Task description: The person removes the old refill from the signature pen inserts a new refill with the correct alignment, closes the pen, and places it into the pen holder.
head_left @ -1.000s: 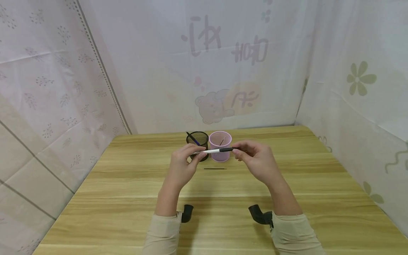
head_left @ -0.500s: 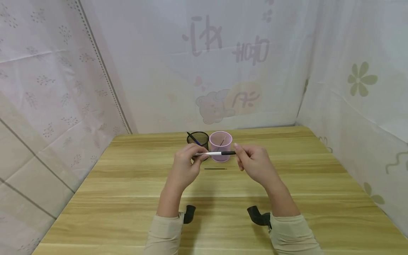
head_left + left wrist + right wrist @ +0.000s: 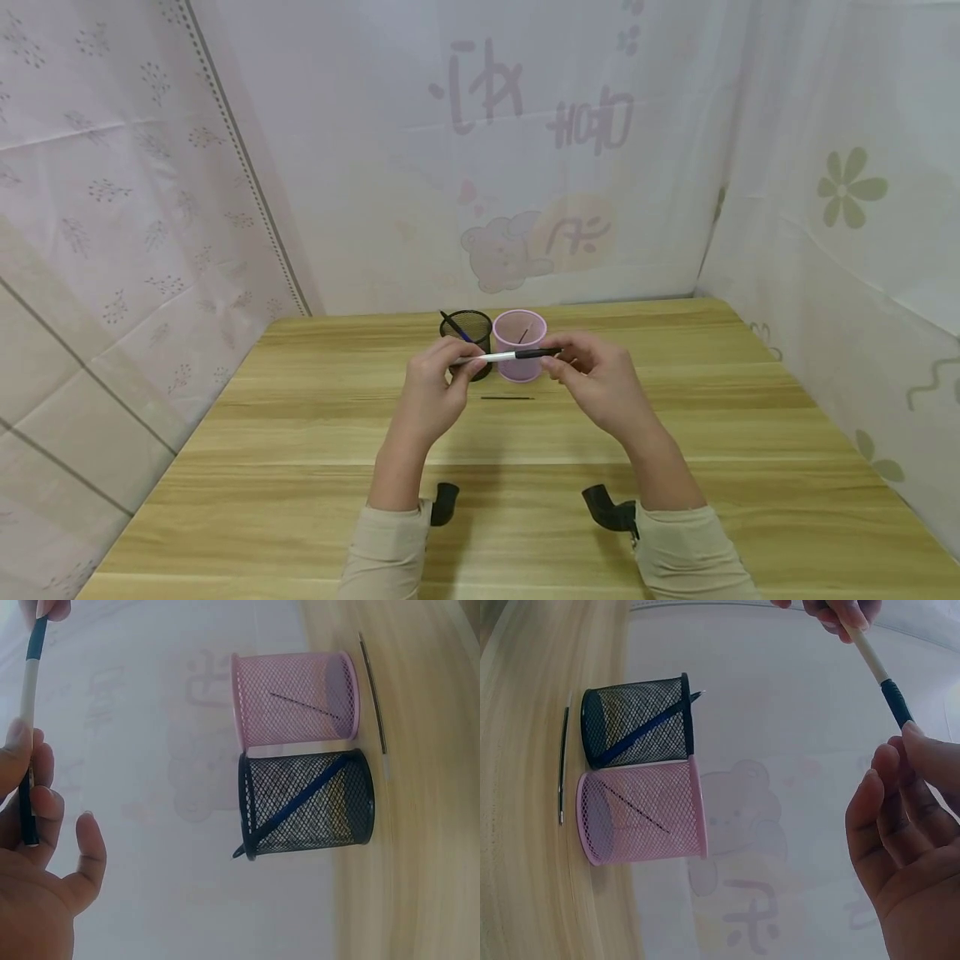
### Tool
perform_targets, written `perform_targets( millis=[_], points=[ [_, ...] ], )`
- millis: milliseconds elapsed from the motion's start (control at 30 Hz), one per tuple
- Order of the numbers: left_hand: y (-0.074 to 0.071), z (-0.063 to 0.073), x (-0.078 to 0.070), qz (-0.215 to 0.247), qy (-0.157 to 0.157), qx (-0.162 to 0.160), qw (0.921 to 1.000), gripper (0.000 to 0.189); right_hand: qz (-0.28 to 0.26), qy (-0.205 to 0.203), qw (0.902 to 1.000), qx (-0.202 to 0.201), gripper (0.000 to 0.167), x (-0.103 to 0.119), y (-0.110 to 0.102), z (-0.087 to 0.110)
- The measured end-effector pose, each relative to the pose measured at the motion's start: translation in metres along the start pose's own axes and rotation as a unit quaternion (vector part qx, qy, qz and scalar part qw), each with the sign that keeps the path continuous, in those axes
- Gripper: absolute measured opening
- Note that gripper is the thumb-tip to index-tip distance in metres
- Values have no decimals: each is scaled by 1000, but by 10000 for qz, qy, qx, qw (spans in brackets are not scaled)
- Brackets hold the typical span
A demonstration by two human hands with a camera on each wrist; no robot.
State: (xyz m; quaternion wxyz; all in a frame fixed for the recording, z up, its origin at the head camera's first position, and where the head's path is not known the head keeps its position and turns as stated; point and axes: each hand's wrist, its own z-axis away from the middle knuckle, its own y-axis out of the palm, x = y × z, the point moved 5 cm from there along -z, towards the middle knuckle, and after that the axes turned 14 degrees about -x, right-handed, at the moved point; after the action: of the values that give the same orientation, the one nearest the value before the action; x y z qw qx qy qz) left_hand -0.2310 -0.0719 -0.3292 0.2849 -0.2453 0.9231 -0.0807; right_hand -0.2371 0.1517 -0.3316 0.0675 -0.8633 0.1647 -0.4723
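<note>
A white pen with a black grip section (image 3: 498,357) is held level in the air between both hands. My left hand (image 3: 435,383) pinches its left end between thumb and fingers; in the left wrist view, that end is dark and sticks out past the fingers. At the other end, my right hand (image 3: 600,383) pinches the black part near the tip with thumb and fingertips. Below the pen, a thin dark pen refill (image 3: 507,397) lies on the wooden table (image 3: 315,433).
Behind the hands, a black mesh pen cup (image 3: 337,817) holds a blue pen (image 3: 307,793) leaning at a slant. Touching it is a pink mesh pen cup (image 3: 292,675) with a thin dark stick (image 3: 300,703) inside. Patterned curtains (image 3: 360,167) enclose the table.
My right thumb rose to the top of the pen's tip half a second ago and is now lower, fingers forward over the black part. The left hand has barely shifted.
</note>
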Motion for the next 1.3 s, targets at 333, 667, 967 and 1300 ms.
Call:
perform_targets(
  millis=[333, 667, 967, 1300],
  points=[
    [1, 1, 0, -45, -7, 21, 10000, 6, 245, -193, 9995, 20, 7, -1, 1, -1],
    [2, 0, -2, 33, 106, 26, 9999, 6, 460, 190, 9986, 152, 52, -7, 4, 0],
    [0, 0, 1, -87, -100, 48, 9999, 7, 130, -306, 9994, 111, 16, -3, 6, -1],
    [-2, -2, 1, -141, -128, 34, 9998, 8, -113, -725, 9968, -324, 16, 4, 3, -2]
  ],
)
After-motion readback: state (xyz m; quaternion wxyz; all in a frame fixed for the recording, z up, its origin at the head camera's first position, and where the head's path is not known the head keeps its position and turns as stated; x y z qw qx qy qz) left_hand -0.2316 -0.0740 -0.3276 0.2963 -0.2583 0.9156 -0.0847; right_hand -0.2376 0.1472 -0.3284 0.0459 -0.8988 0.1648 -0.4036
